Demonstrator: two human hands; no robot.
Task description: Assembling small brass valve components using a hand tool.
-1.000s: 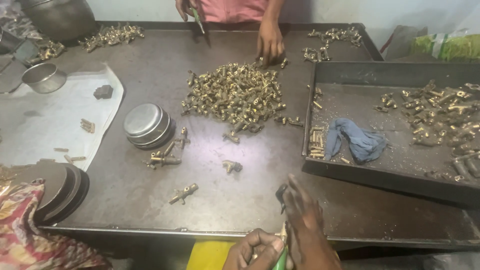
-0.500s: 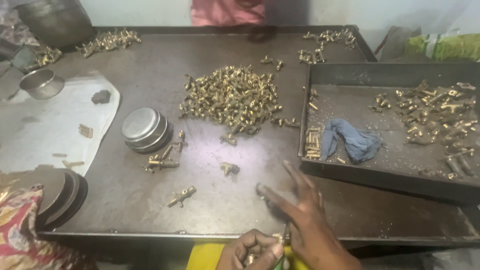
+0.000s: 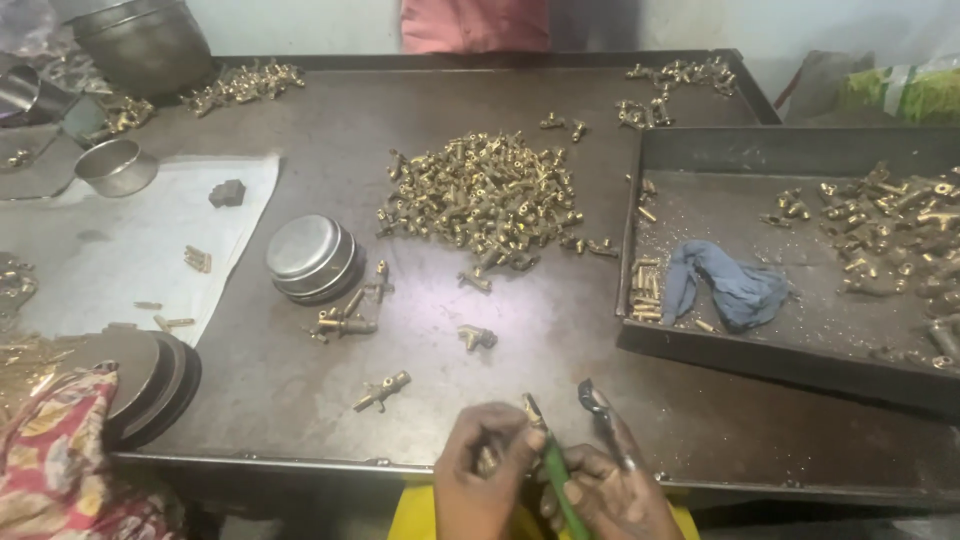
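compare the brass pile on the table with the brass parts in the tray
The pile is one dense heap in the middle of the table; the tray parts are spread loosely toward the far right of the tray. The pile lies alone; the tray parts share the tray with a blue cloth. Both are small brass fittings.

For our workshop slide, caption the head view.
Left hand and right hand work a green-handled tool beside a heap of small brass fittings.

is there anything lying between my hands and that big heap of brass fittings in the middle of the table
Yes, a few loose fittings. A single brass fitting lies on the table between the hands and the heap, and another sits just before the heap's near edge.
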